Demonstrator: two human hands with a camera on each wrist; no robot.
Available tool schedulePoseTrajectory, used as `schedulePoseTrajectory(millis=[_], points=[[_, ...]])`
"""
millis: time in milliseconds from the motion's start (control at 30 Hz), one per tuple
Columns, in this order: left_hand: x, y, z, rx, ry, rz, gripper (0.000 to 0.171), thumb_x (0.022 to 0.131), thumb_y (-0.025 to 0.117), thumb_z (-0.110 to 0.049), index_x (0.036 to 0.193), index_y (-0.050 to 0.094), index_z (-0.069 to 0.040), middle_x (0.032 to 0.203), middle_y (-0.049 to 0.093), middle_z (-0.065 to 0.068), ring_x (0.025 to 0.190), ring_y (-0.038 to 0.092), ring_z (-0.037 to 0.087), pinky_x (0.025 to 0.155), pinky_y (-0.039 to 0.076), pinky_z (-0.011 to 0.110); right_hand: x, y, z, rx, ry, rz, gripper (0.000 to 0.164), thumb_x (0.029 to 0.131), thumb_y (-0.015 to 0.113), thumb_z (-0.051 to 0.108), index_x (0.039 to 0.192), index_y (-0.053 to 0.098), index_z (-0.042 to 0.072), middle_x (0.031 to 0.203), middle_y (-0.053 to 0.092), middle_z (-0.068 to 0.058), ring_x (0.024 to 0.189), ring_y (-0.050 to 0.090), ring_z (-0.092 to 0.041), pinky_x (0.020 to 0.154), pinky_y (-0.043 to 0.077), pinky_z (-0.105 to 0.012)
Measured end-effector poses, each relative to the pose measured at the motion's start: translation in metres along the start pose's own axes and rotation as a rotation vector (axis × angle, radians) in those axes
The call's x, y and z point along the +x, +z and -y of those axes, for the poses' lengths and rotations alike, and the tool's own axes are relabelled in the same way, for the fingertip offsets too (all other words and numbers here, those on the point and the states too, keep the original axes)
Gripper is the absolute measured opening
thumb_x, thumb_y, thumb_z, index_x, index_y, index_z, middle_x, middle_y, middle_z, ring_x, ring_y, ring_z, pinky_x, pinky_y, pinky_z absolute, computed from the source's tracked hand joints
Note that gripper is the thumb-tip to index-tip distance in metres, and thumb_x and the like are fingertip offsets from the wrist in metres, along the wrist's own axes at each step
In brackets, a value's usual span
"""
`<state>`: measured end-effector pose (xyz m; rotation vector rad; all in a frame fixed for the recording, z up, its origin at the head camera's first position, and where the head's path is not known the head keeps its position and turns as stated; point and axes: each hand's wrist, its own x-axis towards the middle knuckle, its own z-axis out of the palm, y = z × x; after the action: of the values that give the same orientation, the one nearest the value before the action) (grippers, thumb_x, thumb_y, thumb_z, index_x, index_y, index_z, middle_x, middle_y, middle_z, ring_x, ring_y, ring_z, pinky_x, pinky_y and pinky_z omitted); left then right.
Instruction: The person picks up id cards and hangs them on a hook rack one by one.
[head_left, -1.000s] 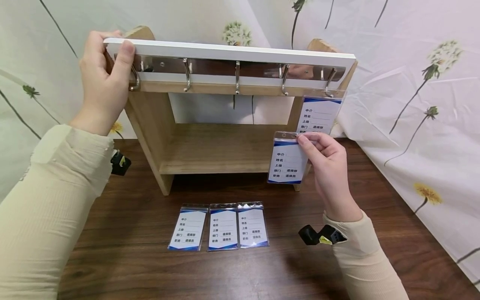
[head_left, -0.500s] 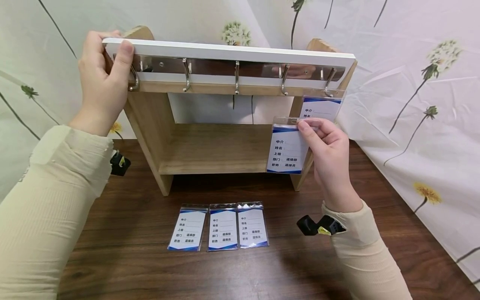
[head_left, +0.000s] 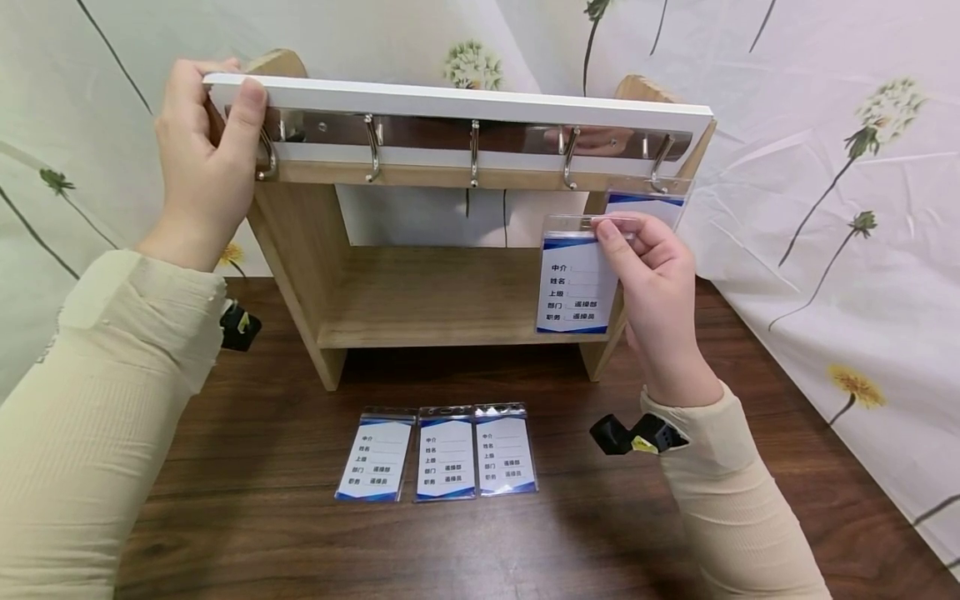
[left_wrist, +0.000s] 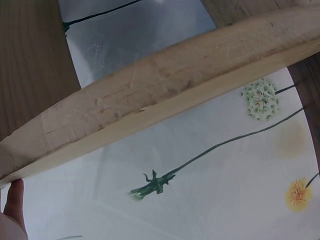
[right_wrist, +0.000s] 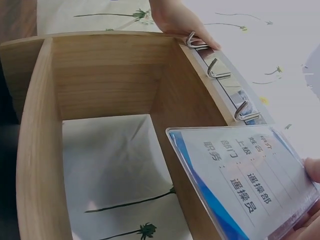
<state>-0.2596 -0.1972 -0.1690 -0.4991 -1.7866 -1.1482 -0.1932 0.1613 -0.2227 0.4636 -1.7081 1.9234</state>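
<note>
A clear plastic badge sleeve holding a white-and-blue printed card (head_left: pixel 576 279) is in the air, upright, below the curved silver hook second from the right (head_left: pixel 572 158). The right hand (head_left: pixel 658 287) has its fingers clamped on the upper right corner, probably so that most of the transparent top strip stays uncovered. A matching sleeve (head_left: pixel 647 205) hangs at the rightmost hook, partly hidden behind the held one. At the far left, the left hand (head_left: pixel 206 150) grips the end of the long white board (head_left: pixel 450 93), thumb in front, seemingly to steady it. The board carries a mirror-bright metal strip (head_left: pixel 427 133) with five hooks and fronts a pale, grained wooden rack (head_left: pixel 435 292) with rounded side panels. Nearer, three flat, glossy sleeves (head_left: pixel 446 457) lie side by side, print up, on the dark wood-grain tabletop (head_left: pixel 480 550), perhaps for easy reach. Behind is creased white cloth printed with dandelions (head_left: pixel 757 167)
</note>
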Motion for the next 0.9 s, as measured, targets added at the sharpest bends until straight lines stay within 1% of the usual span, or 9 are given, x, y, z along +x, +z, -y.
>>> schedulePoseTrajectory(millis=[67,167,333,467,633,700,767,867,900], points=[[0.0008,0.0003,0.0001,0.005,-0.012,-0.006,0.012,0.097,0.056,-0.023,0.099,0.053,-0.034,0.099,0.051,-0.021,0.085,0.043,-0.003,0.078,0.031,0.015,0.0017,0.0015,0.0014,0.003,-0.008,0.008,0.023,0.096,0.058,-0.001,0.088,0.070,0.018,0.086,0.071,0.007,0.082,0.064,-0.005,0.076,0.049,-0.021],[0.0009,-0.0005,0.0001,0.005,0.005,0.000,0.012,0.097,0.056,-0.023,0.099,0.052,-0.035,0.099,0.051,-0.021,0.086,0.043,-0.002,0.078,0.031,0.015,0.0038,0.0030,0.0018,0.010,-0.019,0.017,0.023,0.096,0.057,-0.001,0.088,0.069,0.017,0.086,0.071,0.007,0.083,0.063,-0.005,0.077,0.049,-0.021],[-0.0001,-0.0009,-0.0021,-0.012,0.025,0.005,0.013,0.097,0.056,-0.024,0.099,0.052,-0.037,0.098,0.051,-0.022,0.084,0.044,-0.002,0.076,0.031,0.015,0.0056,0.0053,0.0001,0.013,-0.022,0.017,0.020,0.096,0.057,-0.002,0.089,0.069,0.013,0.083,0.071,0.007,0.078,0.063,-0.004,0.074,0.048,-0.021],[0.0003,-0.0007,-0.0013,-0.012,0.005,-0.001,0.010,0.097,0.056,-0.023,0.100,0.055,-0.033,0.097,0.051,-0.022,0.083,0.044,-0.002,0.076,0.031,0.015,0.0069,0.0067,-0.0008,0.014,-0.019,0.010,0.019,0.096,0.058,-0.001,0.089,0.069,0.012,0.083,0.070,0.007,0.078,0.062,-0.004,0.075,0.047,-0.021],[0.0023,0.0003,0.0014,-0.011,-0.047,-0.007,0.008,0.097,0.056,-0.021,0.102,0.056,-0.028,0.094,0.050,-0.020,0.079,0.042,-0.002,0.074,0.030,0.015,0.0085,0.0074,0.0001,-0.011,-0.022,0.010,0.016,0.097,0.058,0.002,0.092,0.069,0.014,0.086,0.071,0.009,0.080,0.063,-0.004,0.078,0.047,-0.022],[0.0021,-0.0002,0.0016,-0.010,-0.034,0.001,0.011,0.097,0.055,-0.021,0.101,0.054,-0.031,0.095,0.050,-0.020,0.079,0.041,-0.003,0.074,0.030,0.015,0.0090,0.0077,0.0002,-0.010,-0.023,0.009,0.017,0.097,0.058,0.002,0.092,0.068,0.014,0.086,0.071,0.009,0.080,0.063,-0.004,0.078,0.047,-0.022],[0.0013,-0.0010,0.0014,-0.007,0.002,0.010,0.012,0.097,0.055,-0.023,0.101,0.053,-0.034,0.096,0.050,-0.021,0.081,0.042,-0.003,0.074,0.030,0.015,0.0094,0.0082,0.0001,-0.005,-0.027,0.007,0.017,0.096,0.058,0.001,0.092,0.068,0.014,0.086,0.072,0.009,0.081,0.064,-0.004,0.080,0.047,-0.022],[-0.0003,-0.0017,0.0001,-0.011,0.034,0.015,0.014,0.098,0.055,-0.024,0.100,0.052,-0.037,0.099,0.050,-0.022,0.085,0.043,-0.002,0.076,0.031,0.015,0.0102,0.0091,0.0001,0.000,-0.034,0.005,0.018,0.096,0.058,0.000,0.092,0.068,0.014,0.087,0.072,0.009,0.083,0.064,-0.004,0.083,0.048,-0.022],[-0.0005,-0.0014,-0.0005,-0.015,0.031,0.010,0.013,0.097,0.055,-0.024,0.100,0.052,-0.037,0.099,0.051,-0.022,0.085,0.044,-0.002,0.076,0.031,0.015,0.0105,0.0095,0.0002,-0.004,-0.037,0.005,0.018,0.096,0.058,0.000,0.092,0.068,0.014,0.088,0.072,0.009,0.084,0.064,-0.004,0.083,0.048,-0.022]])
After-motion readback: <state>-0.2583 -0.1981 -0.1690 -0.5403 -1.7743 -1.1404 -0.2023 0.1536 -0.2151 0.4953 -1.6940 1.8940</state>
